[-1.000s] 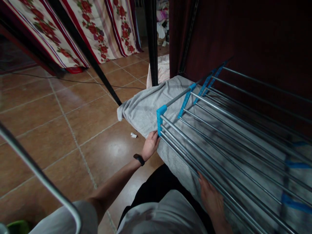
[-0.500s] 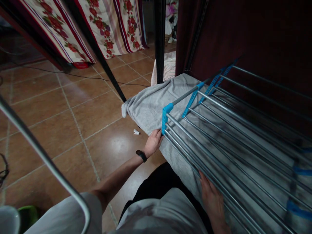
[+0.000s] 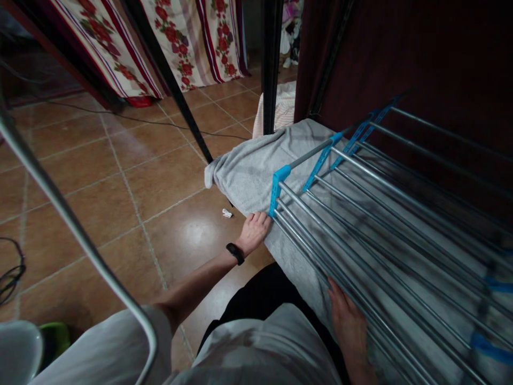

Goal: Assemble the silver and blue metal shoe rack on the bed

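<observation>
A folding drying rack with grey metal bars and blue plastic joints lies on a grey cloth that covers a low surface. My left hand, with a black band on the wrist, has its fingers curled at the rack's near blue corner, by the cloth's edge. Farther along the same side, my right hand grips the rack's outer bars; some of its fingers are hidden beneath them.
A bent metal tube crosses the left foreground. Dark posts stand beyond the cloth, before a flowered curtain. On the tiled floor are a small white scrap and cables. A white basin sits lower left.
My left hand's fingers have curled more at the rack's corner. The view has shifted slightly, and the right hand keeps its place on the bars.
</observation>
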Available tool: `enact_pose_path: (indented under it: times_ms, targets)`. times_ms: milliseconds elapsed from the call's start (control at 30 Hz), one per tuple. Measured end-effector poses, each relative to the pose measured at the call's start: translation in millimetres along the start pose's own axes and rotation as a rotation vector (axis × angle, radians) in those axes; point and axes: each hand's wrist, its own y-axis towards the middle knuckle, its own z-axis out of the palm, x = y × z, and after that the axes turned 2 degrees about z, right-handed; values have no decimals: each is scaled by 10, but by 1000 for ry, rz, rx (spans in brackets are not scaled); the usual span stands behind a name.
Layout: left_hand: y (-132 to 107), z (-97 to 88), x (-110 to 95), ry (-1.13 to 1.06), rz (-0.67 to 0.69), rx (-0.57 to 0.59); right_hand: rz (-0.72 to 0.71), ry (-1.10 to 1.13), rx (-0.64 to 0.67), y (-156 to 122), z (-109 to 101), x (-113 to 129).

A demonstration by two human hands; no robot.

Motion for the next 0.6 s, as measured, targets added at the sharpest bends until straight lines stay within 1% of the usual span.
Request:
enact_pose_path:
  times_ms: [133, 233, 333, 433, 500, 600]
  targets:
    - [-30, -27, -35, 5, 119, -23, -10, -35, 19, -4, -11, 14]
    - [-72, -31, -104, -38, 239, -48, 29, -49, 42, 18, -23, 44]
    - [-103, -46, -249, -157, 379, -129, 97, -30, 74, 44, -36, 131]
    - [-89, -61, -432, -305, 508, -197, 177, -13, 107, 73, -68, 283]
    - [-40, -38, -525, -378, 586, -173, 219, -1, 108, 105, -101, 367]
    - [86, 70, -600, -442, 683, -124, 230, 1, 61, 93, -194, 404]
